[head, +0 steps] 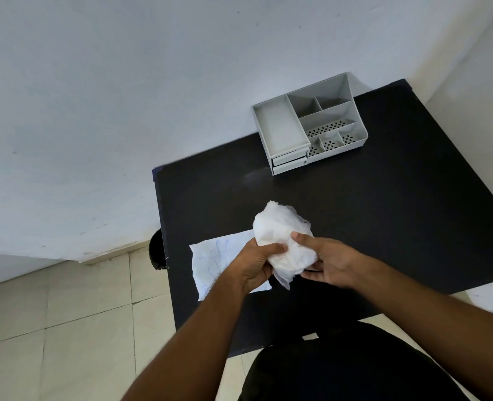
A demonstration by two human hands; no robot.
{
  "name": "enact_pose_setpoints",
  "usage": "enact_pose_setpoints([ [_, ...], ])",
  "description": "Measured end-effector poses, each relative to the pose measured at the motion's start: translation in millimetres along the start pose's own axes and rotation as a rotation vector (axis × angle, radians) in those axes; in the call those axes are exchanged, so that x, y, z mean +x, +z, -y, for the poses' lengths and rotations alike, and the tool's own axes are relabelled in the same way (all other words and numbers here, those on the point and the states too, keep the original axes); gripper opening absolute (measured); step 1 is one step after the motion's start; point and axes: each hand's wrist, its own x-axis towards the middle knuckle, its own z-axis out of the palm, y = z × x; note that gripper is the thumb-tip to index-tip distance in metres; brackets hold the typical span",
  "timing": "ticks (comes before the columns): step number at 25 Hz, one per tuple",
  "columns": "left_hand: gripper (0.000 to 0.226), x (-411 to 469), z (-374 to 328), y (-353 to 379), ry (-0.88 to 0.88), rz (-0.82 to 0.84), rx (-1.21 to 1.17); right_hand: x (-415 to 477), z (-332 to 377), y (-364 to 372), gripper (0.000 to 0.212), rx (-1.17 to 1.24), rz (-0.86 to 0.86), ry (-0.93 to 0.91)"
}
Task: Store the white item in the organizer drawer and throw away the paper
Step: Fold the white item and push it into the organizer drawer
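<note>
Both hands hold a soft white item in a thin clear bag (280,235) just above the black table (384,215). My left hand (255,263) grips its lower left side and my right hand (326,261) grips its lower right. Under my left hand a white sheet of paper with blue scribbles (213,259) lies flat near the table's left edge. The grey organizer (309,123) stands at the back of the table against the wall, with two small drawers (290,162) at its front left, both looking shut.
A dark round bin (157,250) stands on the tiled floor just left of the table, mostly hidden by the table's edge. A white wall runs behind. My dark-clothed lap sits at the table's near edge.
</note>
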Motion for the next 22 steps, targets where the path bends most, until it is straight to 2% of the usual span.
enact_pose_setpoints([
  [2, 0.044, -0.8, 2.1, -4.2, -0.029, 0.02, 0.005, 2.9, -2.9, 1.5, 0.053, 0.16, 0.083, -0.025],
  [5, 0.042, -2.0, 3.5, -9.1, -0.055, 0.013, 0.021, 8.5, -5.4, 3.0, 0.059, 0.219, 0.061, -0.185],
  [9, 0.058, 0.6, 4.5, -10.9, -0.019, -0.16, 0.217, 4.6, 2.9, 5.9, 0.087, -0.153, -0.256, -0.481],
  [11, 0.071, 4.0, 5.7, -8.2, 0.022, -0.229, 0.262, 0.4, 5.1, 9.5, 0.091, -0.265, -0.283, -0.592],
  [14, 0.081, 6.7, 5.5, -2.2, 0.058, -0.305, 0.299, -2.4, 3.3, 14.5, 0.084, -0.3, -0.303, -0.728],
  [18, 0.07, 6.8, 2.7, 0.7, 0.057, -0.342, 0.302, 2.4, -0.1, 10.8, 0.089, -0.189, -0.276, -0.717],
  [20, 0.073, 6.4, 3.2, 2.6, 0.051, -0.351, 0.313, 3.8, -0.7, 8.7, 0.077, -0.103, -0.257, -0.663],
  [22, 0.077, 5.6, 3.7, 4.1, 0.043, -0.346, 0.334, 5.0, 0.3, 6.1, 0.056, -0.078, -0.25, -0.607],
])
